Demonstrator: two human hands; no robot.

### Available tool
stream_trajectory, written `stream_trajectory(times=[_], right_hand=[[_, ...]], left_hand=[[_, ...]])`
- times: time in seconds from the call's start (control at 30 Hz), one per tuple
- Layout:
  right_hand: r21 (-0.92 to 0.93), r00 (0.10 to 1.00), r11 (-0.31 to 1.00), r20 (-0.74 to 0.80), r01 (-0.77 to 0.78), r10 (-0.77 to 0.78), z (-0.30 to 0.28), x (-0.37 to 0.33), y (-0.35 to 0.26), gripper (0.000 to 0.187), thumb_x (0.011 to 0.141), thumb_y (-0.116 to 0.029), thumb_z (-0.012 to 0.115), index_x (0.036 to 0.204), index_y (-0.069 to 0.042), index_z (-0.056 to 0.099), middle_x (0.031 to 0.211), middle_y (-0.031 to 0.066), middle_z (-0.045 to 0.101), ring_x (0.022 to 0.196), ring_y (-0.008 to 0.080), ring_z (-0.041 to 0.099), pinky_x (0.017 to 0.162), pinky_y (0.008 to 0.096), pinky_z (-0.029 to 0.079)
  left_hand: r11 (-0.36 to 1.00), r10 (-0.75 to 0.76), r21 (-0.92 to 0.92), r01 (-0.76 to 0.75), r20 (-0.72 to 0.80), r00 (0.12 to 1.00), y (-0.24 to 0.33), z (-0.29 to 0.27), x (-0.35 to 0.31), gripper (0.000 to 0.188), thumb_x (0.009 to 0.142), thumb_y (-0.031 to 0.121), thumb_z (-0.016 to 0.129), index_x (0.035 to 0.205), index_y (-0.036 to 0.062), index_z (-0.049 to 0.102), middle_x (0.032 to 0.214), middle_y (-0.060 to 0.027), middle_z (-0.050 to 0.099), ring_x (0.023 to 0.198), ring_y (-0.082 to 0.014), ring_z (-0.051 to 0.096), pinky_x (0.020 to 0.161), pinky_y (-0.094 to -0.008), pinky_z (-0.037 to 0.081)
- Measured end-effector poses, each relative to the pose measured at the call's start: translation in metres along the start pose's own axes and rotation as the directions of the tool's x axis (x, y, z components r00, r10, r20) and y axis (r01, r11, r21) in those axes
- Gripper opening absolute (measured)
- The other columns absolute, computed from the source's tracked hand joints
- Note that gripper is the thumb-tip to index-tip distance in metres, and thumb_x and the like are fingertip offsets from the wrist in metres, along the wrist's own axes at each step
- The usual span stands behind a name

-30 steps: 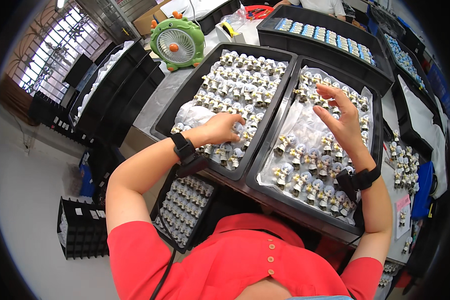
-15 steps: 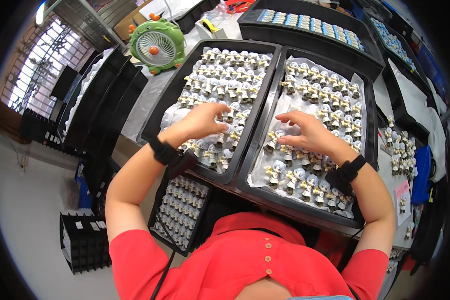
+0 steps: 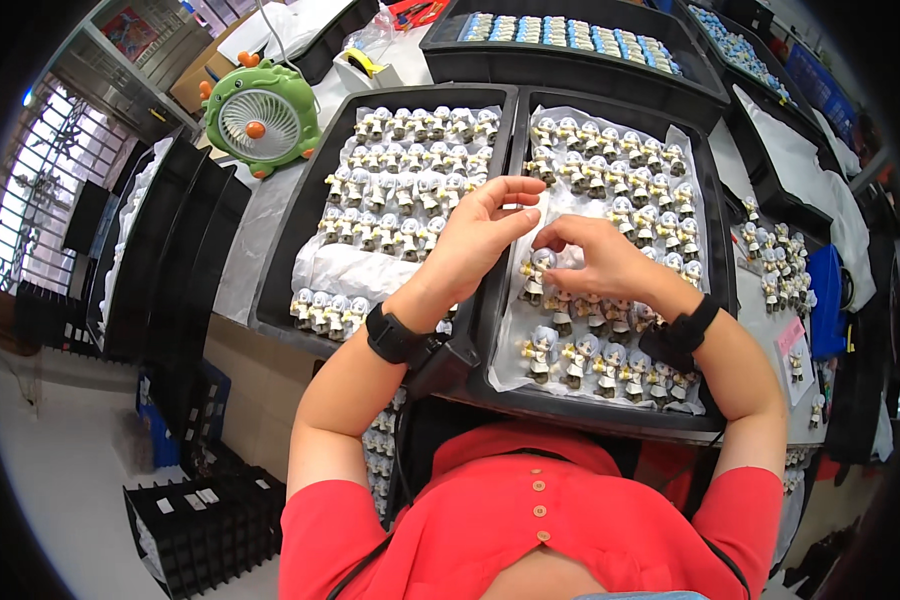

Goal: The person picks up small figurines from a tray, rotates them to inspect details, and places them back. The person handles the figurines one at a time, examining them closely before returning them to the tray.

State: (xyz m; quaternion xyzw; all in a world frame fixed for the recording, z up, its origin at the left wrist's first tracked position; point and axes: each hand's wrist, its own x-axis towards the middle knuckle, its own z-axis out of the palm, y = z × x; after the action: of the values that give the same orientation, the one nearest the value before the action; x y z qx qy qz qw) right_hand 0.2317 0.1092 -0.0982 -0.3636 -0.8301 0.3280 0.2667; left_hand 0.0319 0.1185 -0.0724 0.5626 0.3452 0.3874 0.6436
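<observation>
Small grey-haired figurines in white and dark clothes stand in rows on white paper in two black trays, the left tray and the right tray. My left hand hangs over the wall between the trays, fingers stretched to the right and apart from the thumb, with nothing visible in them. My right hand is over the right tray, fingers curved and thumb apart from the index finger. Its thumb tip is close beside a figurine at that tray's left side; whether they touch I cannot tell.
A green animal-shaped fan and a tape dispenser stand behind the left tray. Another black tray with blue-and-white pieces lies at the back. Loose figurines and a blue bin are at the right. Stacked black trays stand left.
My left hand has moved right, from above the left tray's figurines to the divide between the trays. My right hand stays near the same figurine, its fingers more curled. The view has shifted.
</observation>
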Motion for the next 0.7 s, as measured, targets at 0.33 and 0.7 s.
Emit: stream_trajectory(times=[0.33, 0.7], right_hand=[[0.133, 0.984, 0.99, -0.179, 0.036, -0.012, -0.024, -0.002, -0.025, 0.034, 0.074, -0.014, 0.07, 0.104, -0.004, 0.061, 0.09, 0.0062, 0.062, 0.083, 0.0152, 0.06, 0.077, 0.0287, 0.048], [0.374, 0.985, 0.927, -0.141, -0.042, 0.101, -0.029, -0.004, -0.017, 0.033, 0.081, -0.011, 0.066, 0.112, -0.003, 0.058, 0.098, 0.004, 0.062, 0.082, 0.0096, 0.059, 0.078, 0.0261, 0.048]], left_hand=[[0.953, -0.222, -0.17, 0.249, 0.163, 0.961, 0.009, 0.002, -0.012, 0.038, 0.093, 0.023, 0.053, 0.128, 0.0079, 0.047, 0.108, 0.0, 0.059, 0.09, -0.0062, 0.057, 0.08, -0.0255, 0.049], [0.846, -0.281, -0.414, 0.338, 0.192, 0.94, 0.007, 0.001, -0.01, 0.041, 0.093, 0.022, 0.053, 0.131, 0.0098, 0.043, 0.091, 0.0013, 0.057, 0.082, -0.011, 0.062, 0.079, -0.032, 0.052]])
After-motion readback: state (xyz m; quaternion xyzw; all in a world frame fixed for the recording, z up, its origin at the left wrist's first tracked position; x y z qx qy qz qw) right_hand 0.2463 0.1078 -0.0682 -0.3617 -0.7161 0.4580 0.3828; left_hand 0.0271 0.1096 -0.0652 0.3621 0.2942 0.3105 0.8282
